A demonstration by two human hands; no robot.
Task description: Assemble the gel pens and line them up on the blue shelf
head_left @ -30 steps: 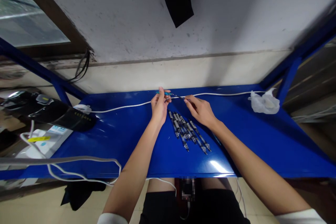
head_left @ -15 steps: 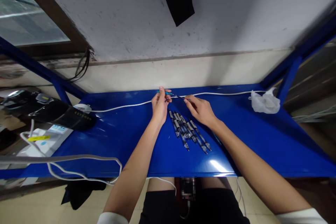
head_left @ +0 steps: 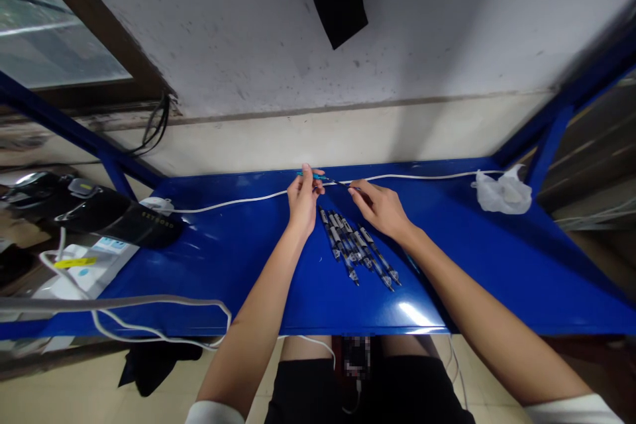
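My left hand is closed, thumb up, on a slim teal pen above the back of the blue table. To its right, my right hand pinches a thin dark rod like a pen refill, its left end close to the teal pen's tip. I cannot tell whether the two are joined. Below the hands lies a loose bunch of black-and-clear pens, several of them with clear tips pointing toward me. Beside my right forearm a teal stick shows in part.
A white cable runs along the back of the table. At the right end sits a crumpled white plastic bag. On the left are a black bag-like object, a white box and a grey-white cable hanging over the front edge.
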